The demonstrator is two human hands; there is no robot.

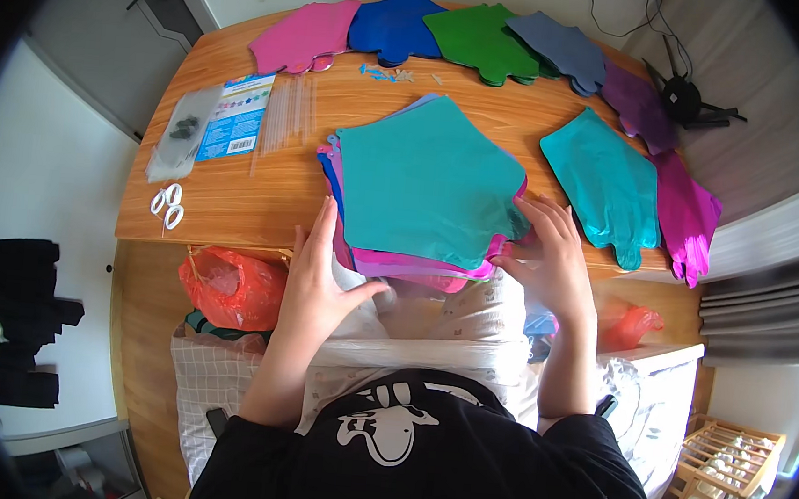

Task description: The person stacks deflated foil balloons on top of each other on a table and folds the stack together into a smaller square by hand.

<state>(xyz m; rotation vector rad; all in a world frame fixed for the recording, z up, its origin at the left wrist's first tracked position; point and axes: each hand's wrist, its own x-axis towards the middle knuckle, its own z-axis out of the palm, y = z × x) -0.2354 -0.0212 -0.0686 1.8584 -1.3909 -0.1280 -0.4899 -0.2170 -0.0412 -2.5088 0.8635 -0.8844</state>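
A stack of flat, uninflated foil balloons lies at the table's front edge, a teal balloon (pixel 428 181) on top. Pink, purple and blue edges stick out beneath it, and the near side overhangs the edge. My left hand (pixel 318 276) is upright beside the stack's left edge, fingers straight and thumb held away. Against the right edge rests my right hand (pixel 554 257), fingers spread and thumb by the near right corner. Whether its fingertips pinch any layer is hard to see, but the hand looks open.
Other flat balloons surround the stack: pink (pixel 304 36), blue (pixel 393 29), green (pixel 491 43), grey (pixel 561 51), teal (pixel 606 186) and magenta (pixel 688 216). At left are clear straws (pixel 288 114), a blue package card (pixel 234 119) and white ribbon rolls (pixel 173 205). A red bag (pixel 237 288) stands below.
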